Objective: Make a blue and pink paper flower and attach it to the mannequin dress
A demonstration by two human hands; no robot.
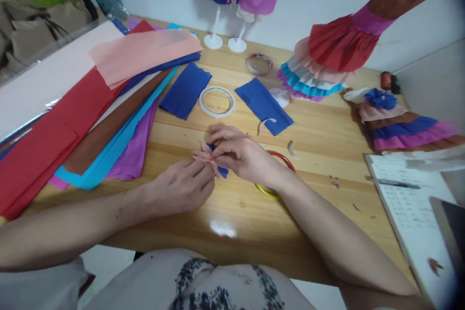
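Near the middle of the table, a small gathered pink and blue paper piece (206,156) is held between my two hands. My left hand (187,185) grips its lower left side with the fingers closed. From the right, my right hand (241,152) pinches the same piece between thumb and fingers. Behind my right wrist lies a red and yellow ringed tool (285,158), partly hidden. Beyond the hands are a roll of white tape (217,101) and two blue paper strips (186,90), one on either side of the tape.
Stacked coloured paper sheets (83,121) cover the left side. Two paper dresses on white stands (238,44) are at the back, with another tape roll (259,64) nearby. More ruffled paper dresses (341,48), a notebook (399,203) and a pen (395,183) are on the right.
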